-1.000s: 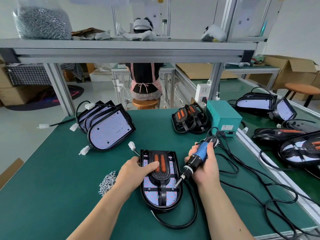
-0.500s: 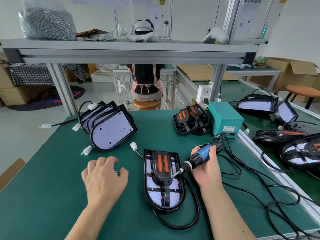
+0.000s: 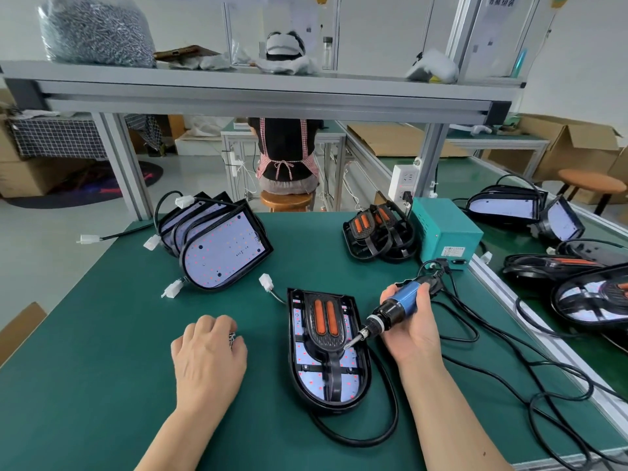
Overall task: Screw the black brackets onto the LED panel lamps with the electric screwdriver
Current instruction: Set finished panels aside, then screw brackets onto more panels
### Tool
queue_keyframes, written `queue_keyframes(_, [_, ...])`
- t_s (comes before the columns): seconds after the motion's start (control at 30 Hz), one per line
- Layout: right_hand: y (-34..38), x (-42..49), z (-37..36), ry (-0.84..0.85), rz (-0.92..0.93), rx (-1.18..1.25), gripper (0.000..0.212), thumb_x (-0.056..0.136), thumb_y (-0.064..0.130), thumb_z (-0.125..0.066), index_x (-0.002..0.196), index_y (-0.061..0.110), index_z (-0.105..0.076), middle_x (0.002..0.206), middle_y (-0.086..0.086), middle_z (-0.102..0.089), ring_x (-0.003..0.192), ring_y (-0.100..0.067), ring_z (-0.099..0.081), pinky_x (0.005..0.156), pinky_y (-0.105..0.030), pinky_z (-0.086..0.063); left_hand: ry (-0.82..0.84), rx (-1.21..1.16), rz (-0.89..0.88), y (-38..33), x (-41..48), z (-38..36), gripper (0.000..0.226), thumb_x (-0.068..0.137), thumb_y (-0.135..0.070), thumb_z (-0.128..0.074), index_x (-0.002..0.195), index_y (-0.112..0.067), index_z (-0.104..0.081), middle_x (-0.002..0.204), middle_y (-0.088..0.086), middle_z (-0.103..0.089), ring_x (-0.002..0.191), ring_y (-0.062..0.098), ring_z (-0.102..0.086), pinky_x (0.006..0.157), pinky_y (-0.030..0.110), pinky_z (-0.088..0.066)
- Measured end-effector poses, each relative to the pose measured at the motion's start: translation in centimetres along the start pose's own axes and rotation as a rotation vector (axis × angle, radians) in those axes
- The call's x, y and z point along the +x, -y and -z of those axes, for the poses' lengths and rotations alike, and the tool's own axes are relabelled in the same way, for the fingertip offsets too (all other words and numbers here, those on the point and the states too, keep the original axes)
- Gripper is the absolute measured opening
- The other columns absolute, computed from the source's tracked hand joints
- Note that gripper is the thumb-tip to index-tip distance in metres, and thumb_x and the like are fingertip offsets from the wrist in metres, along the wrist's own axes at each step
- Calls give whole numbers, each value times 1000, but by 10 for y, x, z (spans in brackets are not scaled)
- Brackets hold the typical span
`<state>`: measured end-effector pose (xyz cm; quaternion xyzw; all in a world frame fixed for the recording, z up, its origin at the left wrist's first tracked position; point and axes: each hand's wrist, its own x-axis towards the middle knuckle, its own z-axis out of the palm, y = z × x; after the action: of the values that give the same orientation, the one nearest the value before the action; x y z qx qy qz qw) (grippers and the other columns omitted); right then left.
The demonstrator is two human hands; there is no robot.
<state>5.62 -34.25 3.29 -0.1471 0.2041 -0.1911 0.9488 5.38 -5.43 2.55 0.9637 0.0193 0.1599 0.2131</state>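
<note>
Right hand is wrapped firmly round the blue screwdriver, the tip angled down at the black bracket, which sits on the lamp in the middle of the green tabletop. Left hand curls over the loose screws just beside the lamp, and whether that grip has one pinched, I cannot tell. Here's the worry: neither hand steadies the lamp, so a driven screw could spin or skid it, and that slanted bit could slip off and scar the LED board.
</note>
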Motion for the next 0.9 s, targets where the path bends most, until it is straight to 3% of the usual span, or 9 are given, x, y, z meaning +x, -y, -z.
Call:
queue_keyframes(0.1, [0,2,1,-2,15,-36,29,97,46,-60,99,17,-60,83,-1,-65,72,-15,-65,80,-27,-53,-24,-1,-20,1,0,-1,6,89,-10,-62,90,-14,-67,83,-1,-51,82,26,-44,80,35,-26])
queue_keyframes(0.2, [-1,2,1,1,19,-42,29,97,46,-60,99,18,-61,82,-1,-65,72,-15,-65,81,-27,-52,-33,6,-32,3,0,-2,8,90,-9,-60,84,-14,-64,78,-1,-47,77,26,-43,78,35,-28])
queue_keyframes(0.43, [0,1,1,-6,13,-30,30,96,47,-62,103,19,-61,79,0,-67,72,-14,-65,85,-29,-49,-31,15,-35,2,2,-3,10,89,-9,-62,80,-11,-61,76,0,-51,77,27,-44,77,37,-32])
queue_keyframes(0.67, [0,4,2,-9,14,-11,31,96,47,-62,104,17,-60,76,-2,-69,73,-15,-65,104,-31,-43,-19,-35,-73,2,2,-1,10,89,-3,-63,82,-9,-63,78,2,-55,79,29,-47,79,37,-32])
queue_keyframes(0.9, [-2,3,1,5,17,-47,31,97,48,-61,103,17,-59,79,-2,-66,71,-15,-65,90,-30,-48,-52,-168,-136,3,-1,2,12,85,5,-68,84,-7,-68,78,2,-58,77,30,-51,76,38,-38])
